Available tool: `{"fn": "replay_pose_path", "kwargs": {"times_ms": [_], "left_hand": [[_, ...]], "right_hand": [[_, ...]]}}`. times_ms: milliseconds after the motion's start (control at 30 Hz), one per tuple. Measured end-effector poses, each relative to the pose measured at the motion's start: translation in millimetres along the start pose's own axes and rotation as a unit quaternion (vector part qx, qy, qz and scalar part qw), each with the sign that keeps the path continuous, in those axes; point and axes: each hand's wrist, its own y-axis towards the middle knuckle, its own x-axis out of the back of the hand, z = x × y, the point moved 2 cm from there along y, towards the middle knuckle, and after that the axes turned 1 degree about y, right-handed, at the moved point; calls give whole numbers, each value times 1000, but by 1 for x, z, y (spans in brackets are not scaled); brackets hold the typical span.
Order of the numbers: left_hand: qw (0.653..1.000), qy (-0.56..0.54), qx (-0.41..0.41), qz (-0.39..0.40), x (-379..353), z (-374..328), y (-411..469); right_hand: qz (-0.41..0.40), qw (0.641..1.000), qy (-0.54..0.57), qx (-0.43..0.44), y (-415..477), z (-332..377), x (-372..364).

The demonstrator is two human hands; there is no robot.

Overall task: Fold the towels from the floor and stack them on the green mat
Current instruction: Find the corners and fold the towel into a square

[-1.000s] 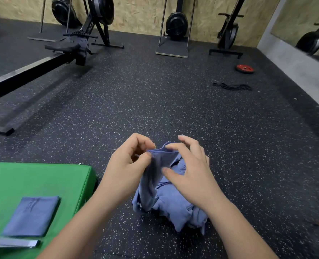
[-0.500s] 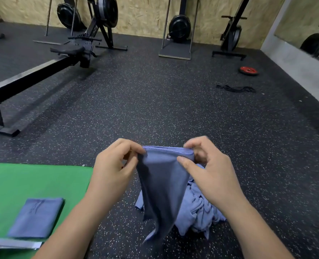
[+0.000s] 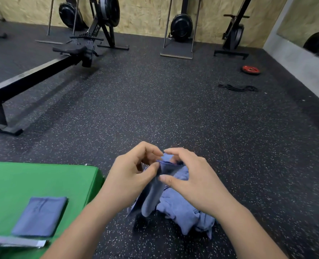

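Barely begun: one folded towel [image 3: 40, 215] on green mat [image 3: 24, 180], heap [image 3: 181, 212] on floor [image 3: 173, 109], left hand [image 3: 130, 176] and right hand [image 3: 190, 182] pinching next towel [image 3: 155, 191].

The left hand [image 3: 130, 176] and right hand [image 3: 194, 182] meet, fingers curled, pinching.

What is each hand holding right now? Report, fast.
Left hand: pinches the towel at its top edge.
Right hand: pinches the same towel edge.
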Motion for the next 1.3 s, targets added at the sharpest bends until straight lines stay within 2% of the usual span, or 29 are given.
{"fn": "replay_pose_path", "kwargs": {"times_ms": [300, 467, 633, 800, 1067, 1300], "left_hand": [[996, -57, 30, 60, -2, 19, -5], [986, -98, 48, 126, -13, 38, -11], [976, -131, 89, 150, -36, 44, -24], [982, -98, 81, 138, -42, 49, -26], [988, 111, 63, 85, -24, 62, -14], [978, 192, 79, 34, -1, 68, 0]], "right_hand": [[-22, 995, 46, 81, 4, 5, 0], [-43, 994, 69, 67, 4, 2, 10], [-60, 994, 68, 60, 3, 0, 17], [-97, 991, 60, 63, -4, 2, 30], [-194, 978, 64, 49, -18, -13, 53], [-263, 962, 70, 14, -24, -30, 61]]}}
